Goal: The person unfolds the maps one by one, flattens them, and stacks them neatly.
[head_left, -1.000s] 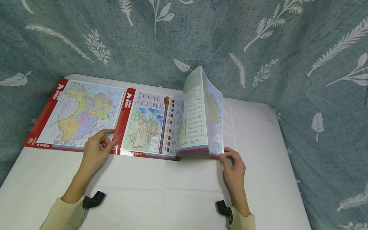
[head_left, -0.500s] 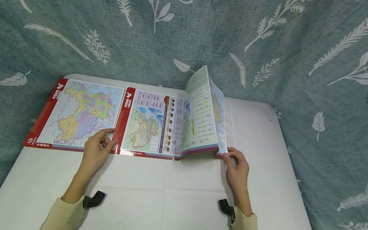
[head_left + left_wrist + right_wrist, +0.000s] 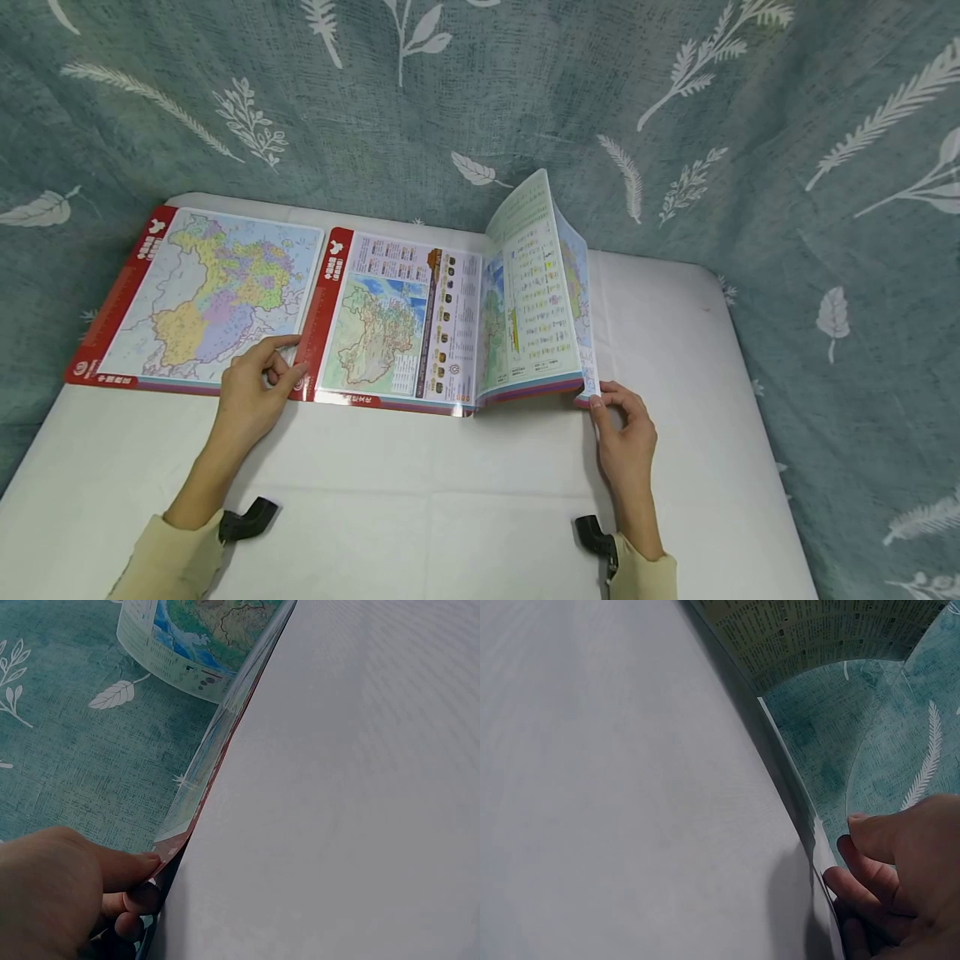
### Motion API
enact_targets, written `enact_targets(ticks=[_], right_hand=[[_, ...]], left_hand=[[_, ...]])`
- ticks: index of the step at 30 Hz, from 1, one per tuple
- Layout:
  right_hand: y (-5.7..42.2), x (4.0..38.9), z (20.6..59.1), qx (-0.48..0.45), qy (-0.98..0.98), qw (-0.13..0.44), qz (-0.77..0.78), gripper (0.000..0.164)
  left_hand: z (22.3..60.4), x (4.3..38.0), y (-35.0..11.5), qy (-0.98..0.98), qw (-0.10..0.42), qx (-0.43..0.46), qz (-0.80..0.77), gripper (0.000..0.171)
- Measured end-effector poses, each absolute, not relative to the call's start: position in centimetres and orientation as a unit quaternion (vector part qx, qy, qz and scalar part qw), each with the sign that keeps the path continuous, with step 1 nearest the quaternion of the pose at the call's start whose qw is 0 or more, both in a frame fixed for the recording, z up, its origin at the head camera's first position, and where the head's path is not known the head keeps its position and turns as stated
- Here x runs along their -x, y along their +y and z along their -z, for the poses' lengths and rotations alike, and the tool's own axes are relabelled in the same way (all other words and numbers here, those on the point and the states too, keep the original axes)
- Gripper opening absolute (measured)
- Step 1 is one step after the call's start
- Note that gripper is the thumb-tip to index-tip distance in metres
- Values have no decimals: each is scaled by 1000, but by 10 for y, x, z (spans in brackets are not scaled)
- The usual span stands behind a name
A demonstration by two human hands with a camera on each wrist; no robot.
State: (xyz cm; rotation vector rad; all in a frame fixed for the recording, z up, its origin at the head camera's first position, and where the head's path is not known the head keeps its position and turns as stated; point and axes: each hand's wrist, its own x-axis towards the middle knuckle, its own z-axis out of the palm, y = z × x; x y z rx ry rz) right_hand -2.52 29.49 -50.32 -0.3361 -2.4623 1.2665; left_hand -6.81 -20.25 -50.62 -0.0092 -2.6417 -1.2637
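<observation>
A red-edged folding map (image 3: 378, 337) lies in the middle of the table, one panel flat and its right-hand panels standing up in a fold. My left hand (image 3: 255, 392) pinches the map's lower left corner at the red strip; in the left wrist view the thumb (image 3: 131, 868) presses on that corner. At the far right, my right hand (image 3: 628, 433) pinches the lower corner of the outermost panel (image 3: 576, 275) between thumb and fingers. A raised panel (image 3: 536, 308) with rows of small text hides part of that outermost panel. Fingers beneath the corners are partly hidden.
Left of the folding map lies another red-edged map (image 3: 225, 292), lying flat close beside it. A white cloth (image 3: 360, 492) covers the table. Behind hangs a green leaf-patterned curtain (image 3: 337, 125), close to the raised panel's top edge.
My right hand has moved slightly to the right with the panel's corner. The raised panels have swung right, and more of the fold's inside shows. The left hand has stayed in place.
</observation>
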Motion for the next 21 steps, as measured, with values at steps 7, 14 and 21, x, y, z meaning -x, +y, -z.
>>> enact_targets(ticks=[7,14,21], right_hand=[[298,26,506,126,-872,174,-440,13],[306,26,508,146,-871,184,-431,10],[309,25,508,144,-866,184,-443,15]], left_hand=[[508,68,-203,-897,105,1,429,39],[510,68,-203,-896,111,5,429,38],[510,68,-203,-896,113,4,429,39]])
